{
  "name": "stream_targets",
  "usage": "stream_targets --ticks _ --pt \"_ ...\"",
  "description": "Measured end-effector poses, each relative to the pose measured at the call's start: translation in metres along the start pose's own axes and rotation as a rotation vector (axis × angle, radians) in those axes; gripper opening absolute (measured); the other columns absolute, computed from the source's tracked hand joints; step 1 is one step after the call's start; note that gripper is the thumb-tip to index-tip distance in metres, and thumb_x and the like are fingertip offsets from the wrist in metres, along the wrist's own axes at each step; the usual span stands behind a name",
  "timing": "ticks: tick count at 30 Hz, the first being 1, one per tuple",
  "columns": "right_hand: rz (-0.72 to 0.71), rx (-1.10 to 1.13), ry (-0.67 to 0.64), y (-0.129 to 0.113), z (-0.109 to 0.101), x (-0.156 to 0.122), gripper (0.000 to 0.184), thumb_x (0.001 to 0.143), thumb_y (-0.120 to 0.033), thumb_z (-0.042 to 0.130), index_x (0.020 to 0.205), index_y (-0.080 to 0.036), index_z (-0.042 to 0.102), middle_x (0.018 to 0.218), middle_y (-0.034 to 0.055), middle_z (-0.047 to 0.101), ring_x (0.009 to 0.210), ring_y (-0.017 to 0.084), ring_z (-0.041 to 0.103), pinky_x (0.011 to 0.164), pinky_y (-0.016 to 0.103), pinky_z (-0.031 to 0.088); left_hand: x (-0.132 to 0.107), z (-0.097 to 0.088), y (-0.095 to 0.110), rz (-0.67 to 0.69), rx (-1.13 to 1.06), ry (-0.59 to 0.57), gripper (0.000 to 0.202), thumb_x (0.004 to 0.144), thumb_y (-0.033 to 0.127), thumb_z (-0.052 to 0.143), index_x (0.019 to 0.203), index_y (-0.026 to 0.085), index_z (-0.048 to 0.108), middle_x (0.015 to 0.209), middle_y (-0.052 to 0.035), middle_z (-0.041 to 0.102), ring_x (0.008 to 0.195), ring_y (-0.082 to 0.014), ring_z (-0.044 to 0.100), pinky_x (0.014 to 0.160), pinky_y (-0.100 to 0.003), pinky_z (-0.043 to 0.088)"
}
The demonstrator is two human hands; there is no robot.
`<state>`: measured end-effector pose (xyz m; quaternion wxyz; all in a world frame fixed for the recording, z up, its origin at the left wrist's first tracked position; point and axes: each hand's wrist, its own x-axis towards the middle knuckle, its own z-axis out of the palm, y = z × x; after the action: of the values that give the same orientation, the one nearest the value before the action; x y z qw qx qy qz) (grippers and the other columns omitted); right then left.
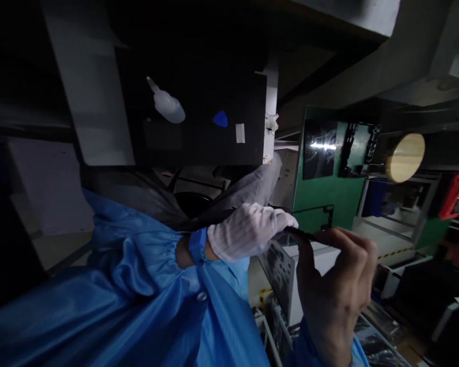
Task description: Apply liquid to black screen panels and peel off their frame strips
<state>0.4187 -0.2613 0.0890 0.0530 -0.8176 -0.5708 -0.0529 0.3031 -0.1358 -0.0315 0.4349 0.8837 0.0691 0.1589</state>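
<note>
My left hand [248, 230], in a striped white glove with a blue strap [198, 246] at the wrist, is closed with its fingertips on a thin black strip-like part [301, 234]. My bare right hand [338, 278] pinches the other end of that part between thumb and fingers. The part is seen almost edge-on, so its full shape is hidden. Just behind it shows a thin black frame edge [313, 209] against a green mat [300, 196]; whether the two join I cannot tell.
A dark work surface [199, 148] ahead carries a white dropper bottle [168, 106], a blue triangular pick [221, 119] and a small white piece [240, 133]. On the green mat at right lie a glossy black panel [320, 149], a black frame [350, 148] and a round wooden-looking disc [405, 158]. A red tray [457, 196] stands farther right.
</note>
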Motion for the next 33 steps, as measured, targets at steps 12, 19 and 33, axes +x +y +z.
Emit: stream_targets --ticks 12,19,33 --pt "-0.015 -0.005 0.025 0.0 0.001 0.007 0.017 0.116 -0.03 0.074 0.128 -0.024 0.062 0.109 0.0062 0.069 0.094 0.024 0.067 0.084 0.037 0.053 -0.001 0.025 -0.003 -0.064 -0.43 0.09 0.033 0.112 0.006 0.053 0.138 0.017 0.072 0.139 -0.0031 0.084 0.131 -0.0166 0.082 0.118 -0.026 0.065" --pt "-0.011 -0.023 0.034 -0.004 -0.004 -0.012 0.021 0.112 -0.01 0.068 0.126 -0.024 0.061 0.107 0.0059 0.07 0.092 0.022 0.067 0.082 0.034 0.055 -0.011 0.027 0.011 0.067 -0.152 0.309 0.041 0.108 -0.001 0.044 0.132 0.018 0.07 0.13 -0.0007 0.087 0.115 -0.0144 0.085 0.102 -0.027 0.067" --pt "0.009 0.093 0.016 -0.006 -0.006 -0.026 0.028 0.103 -0.002 0.069 0.118 -0.024 0.062 0.109 0.0044 0.072 0.097 0.021 0.069 0.089 0.036 0.055 -0.016 0.03 0.014 0.061 -0.173 0.376 0.039 0.111 0.003 0.039 0.132 0.02 0.067 0.128 0.0001 0.087 0.115 -0.0132 0.085 0.1 -0.026 0.066"
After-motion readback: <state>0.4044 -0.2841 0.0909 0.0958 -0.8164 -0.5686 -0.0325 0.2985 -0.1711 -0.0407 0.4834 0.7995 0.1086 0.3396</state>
